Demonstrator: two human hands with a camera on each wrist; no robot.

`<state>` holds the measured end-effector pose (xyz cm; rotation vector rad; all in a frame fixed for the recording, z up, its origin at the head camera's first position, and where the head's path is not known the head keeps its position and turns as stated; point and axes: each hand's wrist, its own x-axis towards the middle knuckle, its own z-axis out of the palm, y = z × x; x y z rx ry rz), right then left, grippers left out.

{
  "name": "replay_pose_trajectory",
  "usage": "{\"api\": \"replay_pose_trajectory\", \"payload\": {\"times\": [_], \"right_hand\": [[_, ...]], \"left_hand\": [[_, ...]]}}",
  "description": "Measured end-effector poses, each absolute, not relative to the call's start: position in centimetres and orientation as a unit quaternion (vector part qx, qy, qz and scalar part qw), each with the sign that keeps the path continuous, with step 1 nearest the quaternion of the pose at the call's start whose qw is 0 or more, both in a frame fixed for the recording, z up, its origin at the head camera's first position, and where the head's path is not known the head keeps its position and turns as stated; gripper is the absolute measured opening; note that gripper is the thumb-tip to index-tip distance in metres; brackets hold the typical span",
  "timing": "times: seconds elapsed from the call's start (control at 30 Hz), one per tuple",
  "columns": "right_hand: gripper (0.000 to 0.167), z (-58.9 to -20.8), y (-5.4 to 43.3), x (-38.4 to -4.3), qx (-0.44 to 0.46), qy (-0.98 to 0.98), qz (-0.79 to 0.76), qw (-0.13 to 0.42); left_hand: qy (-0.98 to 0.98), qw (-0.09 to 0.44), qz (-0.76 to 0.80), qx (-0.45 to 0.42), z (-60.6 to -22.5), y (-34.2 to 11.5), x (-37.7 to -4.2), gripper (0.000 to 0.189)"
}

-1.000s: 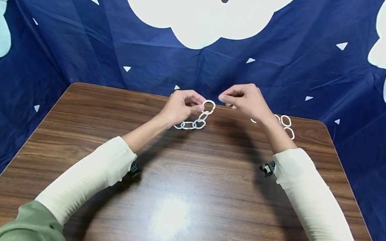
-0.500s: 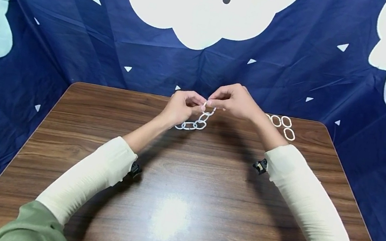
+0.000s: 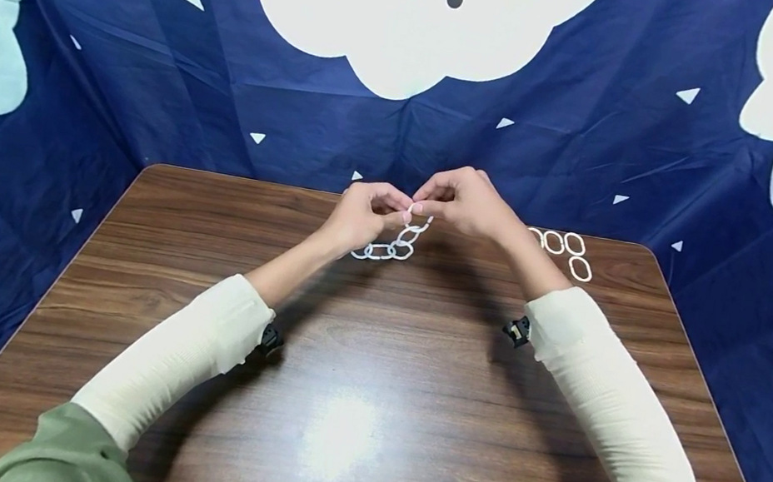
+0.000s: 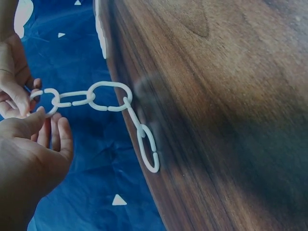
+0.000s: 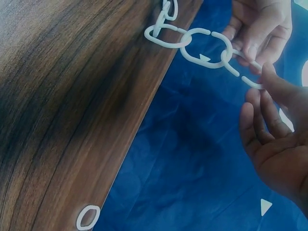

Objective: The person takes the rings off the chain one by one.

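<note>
A chain of several white plastic links (image 4: 109, 83) hangs between my hands and the table's far edge, its other end lying on the wood. My left hand (image 3: 356, 215) pinches the end link (image 4: 56, 93) between thumb and fingers. From the other side my right hand (image 3: 465, 199) pinches the same link with thumb and index finger; its fingertips are close to the left hand's. A small gap shows in the end link's side, seen in the right wrist view. Parts of the link are hidden behind the fingertips.
Several loose white links (image 3: 570, 266) lie at the back right of the brown wooden table (image 3: 371, 340). A blue cloth (image 3: 224, 114) with white shapes rises right behind the table's far edge. Each sleeve carries a small black wrist camera (image 3: 516, 331).
My right hand has moved left and slightly down from beside the chain and now pinches the end link. The left hand has stayed in place with its hold.
</note>
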<state>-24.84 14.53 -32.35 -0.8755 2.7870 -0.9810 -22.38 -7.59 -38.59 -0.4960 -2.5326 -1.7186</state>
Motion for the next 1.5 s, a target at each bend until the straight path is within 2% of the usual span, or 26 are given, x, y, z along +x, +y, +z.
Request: {"api": "replay_pose_trajectory", "payload": {"times": [0.5, 0.87, 1.1, 1.5], "right_hand": [[0.016, -32.4, 14.6, -24.5, -0.284, 0.91, -0.301, 0.023], [0.016, -32.5, 15.0, -24.3, -0.272, 0.919, -0.285, 0.025], [0.016, -32.9, 15.2, -24.1, -0.242, 0.92, -0.308, 0.028], [0.018, -34.1, 16.3, -23.7, -0.126, 0.865, -0.474, 0.108]], "left_hand": [[-0.812, 0.018, -0.563, -0.152, -39.3, -8.0, -22.0, 0.015], [-0.829, 0.002, -0.542, -0.138, -40.3, -8.0, -21.5, 0.023], [-0.841, 0.006, -0.523, -0.14, -40.5, -7.8, -21.6, 0.016], [-0.846, 0.024, -0.517, -0.131, -40.0, -7.9, -21.6, 0.015]]}}
